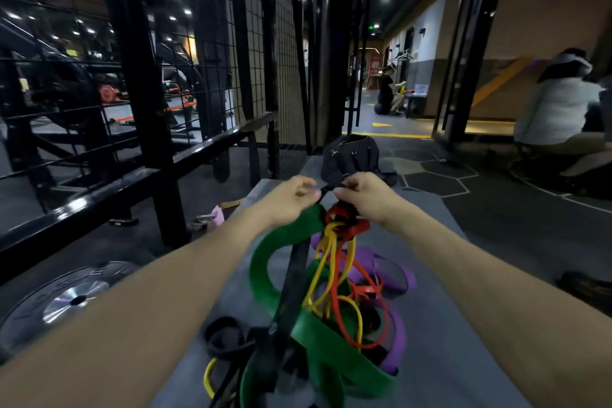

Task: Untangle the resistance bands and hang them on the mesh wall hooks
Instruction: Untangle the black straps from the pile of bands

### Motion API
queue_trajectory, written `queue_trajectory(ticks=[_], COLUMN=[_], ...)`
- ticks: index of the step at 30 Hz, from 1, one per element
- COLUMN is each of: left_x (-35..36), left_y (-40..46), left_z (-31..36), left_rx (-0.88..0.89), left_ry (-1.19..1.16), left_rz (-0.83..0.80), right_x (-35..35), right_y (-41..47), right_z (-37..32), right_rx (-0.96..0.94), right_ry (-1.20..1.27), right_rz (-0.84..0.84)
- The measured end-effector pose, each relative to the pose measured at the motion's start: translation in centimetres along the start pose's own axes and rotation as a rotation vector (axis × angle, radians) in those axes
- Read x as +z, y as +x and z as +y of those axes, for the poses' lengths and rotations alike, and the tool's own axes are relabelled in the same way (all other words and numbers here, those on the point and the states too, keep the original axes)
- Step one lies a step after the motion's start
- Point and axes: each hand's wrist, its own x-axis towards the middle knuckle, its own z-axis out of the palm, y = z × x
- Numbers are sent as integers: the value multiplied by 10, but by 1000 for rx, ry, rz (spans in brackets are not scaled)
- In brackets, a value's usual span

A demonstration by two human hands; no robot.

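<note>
A tangle of resistance bands [324, 308] hangs from my hands over a grey mat [440, 358]: wide green, black, purple, thin red and yellow loops knotted together. My left hand [291, 197] pinches a thin black band [326, 189] at the top of the knot. My right hand [361, 195] grips the same black band and the red loops just beside it. The lower loops lie on the mat. The black mesh wall [258, 53] stands ahead on the left; I cannot make out its hooks.
A weight plate [71, 300] lies on the floor at lower left. Black steel rack posts [149, 103] rise to the left. A dark bag [356, 156] sits at the mat's far end. People sit at right [556, 113] and crouch down the corridor [385, 93].
</note>
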Motion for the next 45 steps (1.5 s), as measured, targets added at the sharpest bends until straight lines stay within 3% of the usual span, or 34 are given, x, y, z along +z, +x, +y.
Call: queue_trajectory(ticks=[4,8,11,17,21,29,33,35,39,42,45], left_x=[15,10,9,-18,-41,-41,-44,-34,-5,-2,-12], left_y=[1,6,5,7,8,4,-1,-6,-20,-26,-27], left_z=[-9,-17,-20,-15,1,45,43,29,-18,-45,-55], left_rx=[-73,-362,-395,-271,-177,93,126,120,22,-128,-193], left_ry=[51,-308,-455,-521,-362,17,26,197,281,128,-82], left_rz=[-41,-266,-351,-53,38,106,115,120,110,33,49], right_x=[-9,-11,-12,-8,-1,-11,-14,-14,-19,-31,-34], right_y=[-5,-7,-7,-11,-13,-5,-6,-4,3,10,8], right_z=[4,8,12,20,13,-38,-45,-46,-31,-2,13], right_rx=[4,-37,-49,-25,-55,-201,-187,-172,-77,-1,19], right_ry=[330,413,370,66,-48,149,279,319,442,508,348], right_rz=[153,239,269,171,91,-40,23,76,322,434,434])
